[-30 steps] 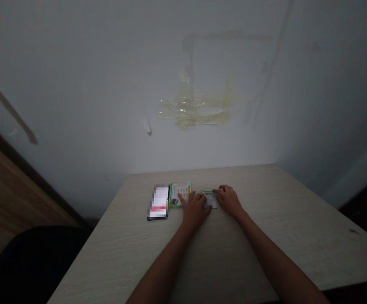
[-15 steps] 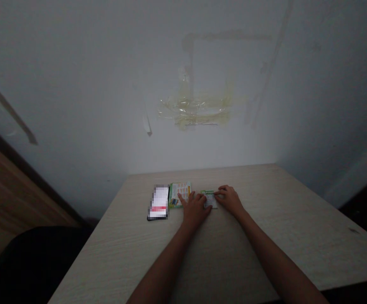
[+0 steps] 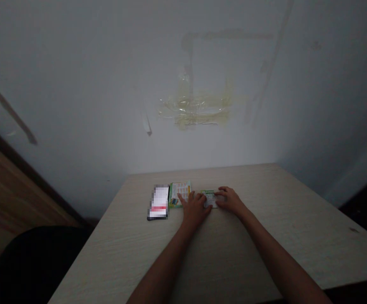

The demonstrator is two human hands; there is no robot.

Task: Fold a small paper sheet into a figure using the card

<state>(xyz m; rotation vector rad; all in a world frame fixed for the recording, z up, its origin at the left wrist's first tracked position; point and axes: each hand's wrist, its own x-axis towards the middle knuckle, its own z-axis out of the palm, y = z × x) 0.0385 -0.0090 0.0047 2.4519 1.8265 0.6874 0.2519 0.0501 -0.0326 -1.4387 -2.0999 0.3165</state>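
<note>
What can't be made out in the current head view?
All in the head view:
- Phone: screen content, pixelated.
- Booklet: lower right corner, under the left hand; print too small.
- Card: left edge, behind the left fingers; print too small.
- Black shape: cut off by the picture's edge, too dark to identify.

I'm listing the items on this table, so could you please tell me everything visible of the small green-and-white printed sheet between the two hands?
The small green-and-white printed sheet looks like paper or thin card, with a green band along its far edge and paler, unreadable print below. It lies apparently flat on the pale wood-grain table. The left hand overlaps its left side, hiding part of it; the right hand has fingertips at its right edge, though whether they grip it is unclear.
</note>
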